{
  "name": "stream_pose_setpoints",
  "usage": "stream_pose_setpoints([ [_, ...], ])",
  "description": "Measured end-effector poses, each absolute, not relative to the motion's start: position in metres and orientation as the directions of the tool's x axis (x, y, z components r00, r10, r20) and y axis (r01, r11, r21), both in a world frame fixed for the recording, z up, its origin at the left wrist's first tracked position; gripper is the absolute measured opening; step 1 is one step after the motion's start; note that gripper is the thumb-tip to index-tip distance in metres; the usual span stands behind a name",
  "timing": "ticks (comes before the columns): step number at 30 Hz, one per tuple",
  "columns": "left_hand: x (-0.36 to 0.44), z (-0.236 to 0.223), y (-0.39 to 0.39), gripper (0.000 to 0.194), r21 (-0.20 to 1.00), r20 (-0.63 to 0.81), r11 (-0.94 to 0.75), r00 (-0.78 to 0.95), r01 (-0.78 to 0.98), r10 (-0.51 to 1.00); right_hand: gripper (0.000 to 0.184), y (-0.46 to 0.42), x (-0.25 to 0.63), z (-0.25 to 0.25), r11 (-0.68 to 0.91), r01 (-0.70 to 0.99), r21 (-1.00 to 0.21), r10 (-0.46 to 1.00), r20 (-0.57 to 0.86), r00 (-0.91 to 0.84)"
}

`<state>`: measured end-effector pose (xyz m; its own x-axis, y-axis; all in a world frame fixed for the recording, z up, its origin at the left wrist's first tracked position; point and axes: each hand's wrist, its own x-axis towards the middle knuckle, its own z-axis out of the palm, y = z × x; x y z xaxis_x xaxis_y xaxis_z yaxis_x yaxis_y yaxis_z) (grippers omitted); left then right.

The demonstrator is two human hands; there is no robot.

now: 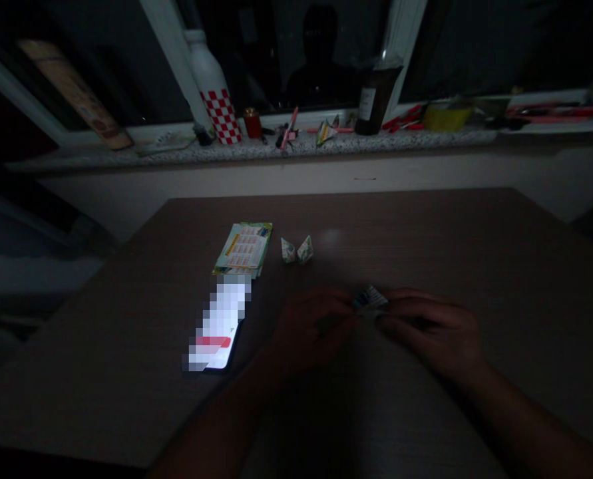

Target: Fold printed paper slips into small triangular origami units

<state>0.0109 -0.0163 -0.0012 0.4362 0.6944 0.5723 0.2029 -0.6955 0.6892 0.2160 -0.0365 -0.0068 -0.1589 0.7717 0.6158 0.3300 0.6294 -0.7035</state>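
Observation:
A small piece of folded, printed paper (371, 297) is pinched between my two hands, just above the table. My left hand (316, 326) grips its left side with thumb and fingers together. On the opposite side, my right hand (433, 326) pinches the right corner. Beyond my left hand stand two small folded paper pieces (296, 251), pointed at the top and side by side. The dim light hides the finer folds and parts of my fingers.
A lit phone (219, 326) lies left of my hands on the wooden table (426, 233). Behind it is a stack of printed cards (243, 247). The windowsill (256, 152) holds a checkered bottle (216, 100), a dark cup (373, 100), a red jar (252, 124) and pens.

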Motion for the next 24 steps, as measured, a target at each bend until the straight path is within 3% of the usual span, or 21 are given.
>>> stream_pose_setpoints([
  [7,0.0176,0.0003,-0.0229,0.004,0.767,0.487,-0.575,0.325,0.285,0.811,0.009,-0.04,0.2079,-0.0135,0.469,0.361,-0.806,0.85,0.523,0.061],
  [12,0.0172,-0.0017,-0.0222,0.022,0.866,0.341,-0.432,0.333,0.252,0.879,0.01,-0.04,0.2068,-0.0106,0.498,0.352,-0.793,0.849,0.528,-0.011],
  [24,0.0188,0.0026,-0.0167,0.013,0.931,0.22,-0.32,0.427,0.178,0.877,0.005,-0.0413,0.2084,-0.0104,0.496,0.333,-0.802,0.865,0.49,-0.109],
])
